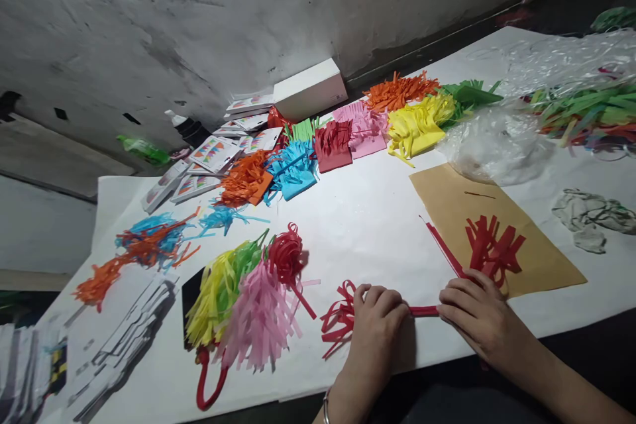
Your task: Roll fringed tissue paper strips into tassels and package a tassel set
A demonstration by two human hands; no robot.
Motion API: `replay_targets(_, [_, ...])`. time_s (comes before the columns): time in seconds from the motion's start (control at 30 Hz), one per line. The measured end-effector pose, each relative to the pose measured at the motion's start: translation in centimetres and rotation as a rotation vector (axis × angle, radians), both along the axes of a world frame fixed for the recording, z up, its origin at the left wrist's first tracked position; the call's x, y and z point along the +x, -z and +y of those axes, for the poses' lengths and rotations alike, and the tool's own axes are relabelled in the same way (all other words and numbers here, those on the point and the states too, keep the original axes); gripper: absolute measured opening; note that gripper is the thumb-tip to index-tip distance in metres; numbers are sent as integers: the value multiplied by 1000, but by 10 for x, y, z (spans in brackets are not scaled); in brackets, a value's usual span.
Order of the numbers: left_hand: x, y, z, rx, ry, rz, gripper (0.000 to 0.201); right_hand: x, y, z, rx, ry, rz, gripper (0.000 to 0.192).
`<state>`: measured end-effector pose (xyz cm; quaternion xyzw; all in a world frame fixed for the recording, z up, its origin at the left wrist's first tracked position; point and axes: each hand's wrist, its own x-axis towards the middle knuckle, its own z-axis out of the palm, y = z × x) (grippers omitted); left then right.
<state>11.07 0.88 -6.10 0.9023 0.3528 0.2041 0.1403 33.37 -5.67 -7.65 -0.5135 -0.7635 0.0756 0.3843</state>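
A red paper tassel (423, 311) lies stretched between my hands at the front of the white-covered table. My left hand (378, 321) is closed over its left part, and curled red fringe sticks out past the fingers. My right hand (477, 310) presses on the other part with its fingers together. Beyond it, more red fringe (493, 246) spreads over a sheet of brown paper (541, 265), and a narrow red strip slants up to the left. What lies under both palms is hidden. Left of my hands rest a pink tassel (261, 315), a yellow one (211, 298) and a rolled red one (287, 253).
Folded fringed paper bundles, such as the blue one (293, 169), line the back beside a white box (311, 89) and printed packs (216, 154). Clear plastic bags (497, 142) lie at right. Stacked white card strips (124, 331) sit at left.
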Motion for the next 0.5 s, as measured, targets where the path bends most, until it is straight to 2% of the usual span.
replay_targets(0.1, [7, -8, -3, -54, -36, 31, 20, -4, -3, -4, -7, 77, 23, 22])
replay_targets(0.23, [21, -23, -4, -143, -126, 143, 14, -18, -9, -4, -26, 237, 46, 21])
replay_targets(0.33, [27, -25, 0, -125, -180, 240, 11, -22, -10, -1, -80, 335, 63, 22])
replay_targets(0.4, [27, -22, 2, -69, -160, 262, 12, -22, -8, -1, -117, 368, 75, 20])
replay_targets(0.5, [21, -16, 4, 83, 2, 242, 13, -22, -4, -3, -106, 302, 72, 22])
